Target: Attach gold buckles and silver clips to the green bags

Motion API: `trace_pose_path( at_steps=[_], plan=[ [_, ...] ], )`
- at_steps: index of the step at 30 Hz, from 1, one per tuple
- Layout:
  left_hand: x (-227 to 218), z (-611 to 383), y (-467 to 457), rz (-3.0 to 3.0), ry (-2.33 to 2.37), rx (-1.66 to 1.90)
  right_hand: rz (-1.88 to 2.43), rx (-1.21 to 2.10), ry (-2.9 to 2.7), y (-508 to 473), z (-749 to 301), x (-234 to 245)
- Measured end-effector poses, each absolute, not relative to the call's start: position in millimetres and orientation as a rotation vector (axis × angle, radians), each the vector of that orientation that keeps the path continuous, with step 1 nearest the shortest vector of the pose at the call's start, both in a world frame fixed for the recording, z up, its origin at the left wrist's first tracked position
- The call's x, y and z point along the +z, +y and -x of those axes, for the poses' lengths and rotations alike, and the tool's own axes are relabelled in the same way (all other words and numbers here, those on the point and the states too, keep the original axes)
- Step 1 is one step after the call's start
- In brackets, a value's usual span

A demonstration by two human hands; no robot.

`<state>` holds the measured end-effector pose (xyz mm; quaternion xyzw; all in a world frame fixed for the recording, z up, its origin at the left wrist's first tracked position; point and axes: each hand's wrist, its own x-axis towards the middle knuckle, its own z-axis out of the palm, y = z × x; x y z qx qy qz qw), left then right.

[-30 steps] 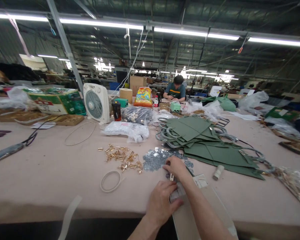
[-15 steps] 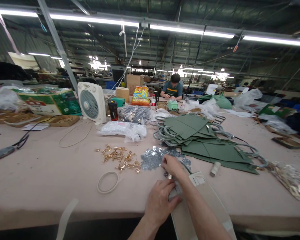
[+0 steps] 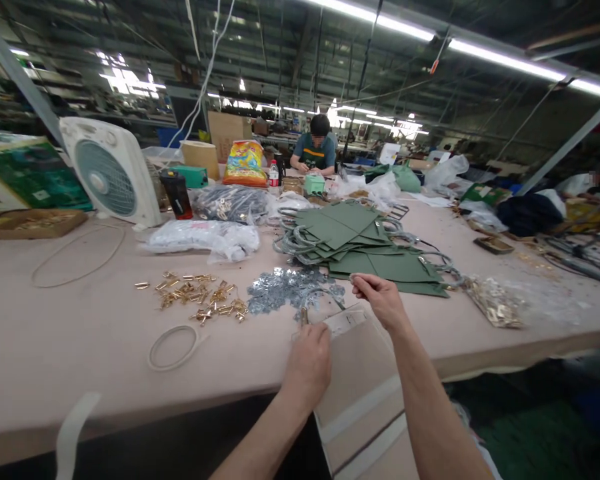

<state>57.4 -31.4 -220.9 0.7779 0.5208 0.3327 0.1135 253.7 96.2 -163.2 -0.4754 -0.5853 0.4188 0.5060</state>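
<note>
Right hand (image 3: 379, 300) has lifted just above the beige bag (image 3: 360, 393) | fingers pressed together, pinching nothing visible | left hand (image 3: 307, 360) on the bag, fingers curled, grip cannot tell

**Head-worn view, looking forward and down along the bench (image 3: 75, 347)**

From the person's head, the wide lens looks closely down on the left hand (image 3: 307, 363) and right hand (image 3: 380, 300) at the near edge. It faces across the long bench toward a seated co-worker (image 3: 319, 143) far off, and also takes in the ceiling lights (image 3: 500, 55), which slope down to the right.
</note>
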Motion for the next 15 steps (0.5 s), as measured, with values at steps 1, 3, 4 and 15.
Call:
trace_pose_path(
  at_steps=[1,3,4,15],
  plan=[
    [-220.3,-64.6,-29.2,-2.261,1.55,0.967,1.147,1.036,-1.445,90.9,-258.1,-162.9],
    [-219.6,-75.9,-23.9,-2.212,1.63,0.964,1.146,1.095,-1.551,80.6,-263.5,-164.6],
    [-219.3,-79.5,-20.9,-2.192,1.67,0.96,1.146,1.124,-1.61,75.8,-265.2,-166.5],
    [-222.7,-70.9,-2.5,-2.158,1.68,1.002,1.116,1.077,-2.085,63.0,-270.2,-180.3]
  ],
)
